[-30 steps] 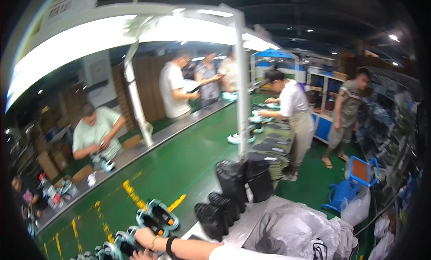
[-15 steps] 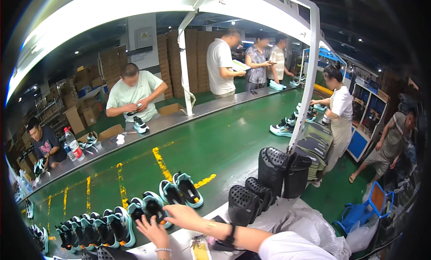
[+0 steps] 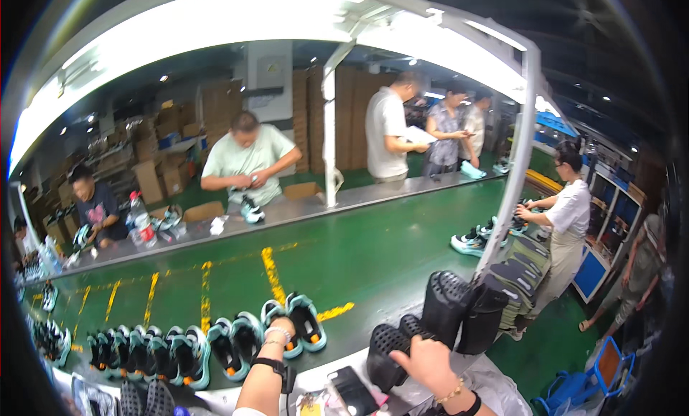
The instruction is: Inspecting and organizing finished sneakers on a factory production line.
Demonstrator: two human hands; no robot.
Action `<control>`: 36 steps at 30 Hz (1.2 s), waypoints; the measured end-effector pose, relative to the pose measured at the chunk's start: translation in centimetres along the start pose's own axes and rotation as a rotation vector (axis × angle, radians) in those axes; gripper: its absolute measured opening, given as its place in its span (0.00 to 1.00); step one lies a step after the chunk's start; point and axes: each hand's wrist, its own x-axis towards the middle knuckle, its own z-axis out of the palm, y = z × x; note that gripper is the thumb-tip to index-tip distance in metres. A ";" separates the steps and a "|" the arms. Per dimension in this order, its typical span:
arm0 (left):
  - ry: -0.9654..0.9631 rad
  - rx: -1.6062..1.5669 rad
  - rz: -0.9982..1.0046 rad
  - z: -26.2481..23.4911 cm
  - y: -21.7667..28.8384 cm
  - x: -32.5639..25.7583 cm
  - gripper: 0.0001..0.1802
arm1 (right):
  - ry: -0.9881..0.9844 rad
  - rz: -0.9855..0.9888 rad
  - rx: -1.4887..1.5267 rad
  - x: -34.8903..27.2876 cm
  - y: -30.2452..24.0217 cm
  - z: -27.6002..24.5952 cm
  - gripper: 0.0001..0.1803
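A row of mint-and-black sneakers [image 3: 190, 355] with orange marks stands along the near side of the green table. My left hand [image 3: 280, 328] reaches down over the opening of a sneaker near the row's right end; its fingers are hidden, so its grip does not show. Beside it stands the rightmost sneaker [image 3: 306, 321]. My right hand [image 3: 428, 364] is farther right, just in front of a pair of black perforated clog-like shoes [image 3: 387, 351]. Its thumb sticks out apart from the fingers, and nothing shows in it. Whether it touches the black shoes I cannot tell.
Taller black perforated shoes [image 3: 445, 301] stand behind, near a white post [image 3: 513, 165]. A phone-like black slab [image 3: 352, 391] and keys lie on the white ledge. Across the green table [image 3: 373, 236], several people work or stand. A blue chair [image 3: 574, 380] is at lower right.
My right hand has left the sneakers and moved right to the black shoes. My left hand has moved up and right onto a sneaker. The view has shifted slightly.
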 end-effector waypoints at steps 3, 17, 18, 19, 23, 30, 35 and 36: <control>0.030 0.026 -0.097 1.3 -1.0 1.3 0.15 | -0.064 -0.008 0.078 0.4 0.2 0.1 0.30; 0.154 -0.141 0.165 -2.7 2.5 -9.4 0.12 | 0.012 -0.245 0.364 3.3 -6.6 -2.3 0.31; 0.249 -0.095 0.196 -3.4 2.4 -11.3 0.12 | -0.024 -0.265 0.362 3.8 -7.4 -1.8 0.31; 0.304 -0.278 0.103 -3.7 2.2 -13.7 0.12 | -0.014 -0.313 0.321 4.3 -8.2 -1.3 0.31; 0.268 -0.426 -0.161 -2.0 2.8 -19.3 0.18 | -0.208 -0.486 0.308 7.3 -12.9 2.3 0.30; 0.453 -0.581 -0.136 4.0 2.6 -17.9 0.26 | -0.136 -0.400 0.241 10.4 -21.7 13.1 0.21; 0.460 -0.695 -0.118 5.3 2.1 -18.5 0.24 | -0.124 -0.310 0.150 10.0 -25.0 20.0 0.09; 0.410 -0.749 -0.117 5.1 2.1 -18.6 0.24 | -0.152 -0.413 0.088 10.8 -25.0 20.7 0.10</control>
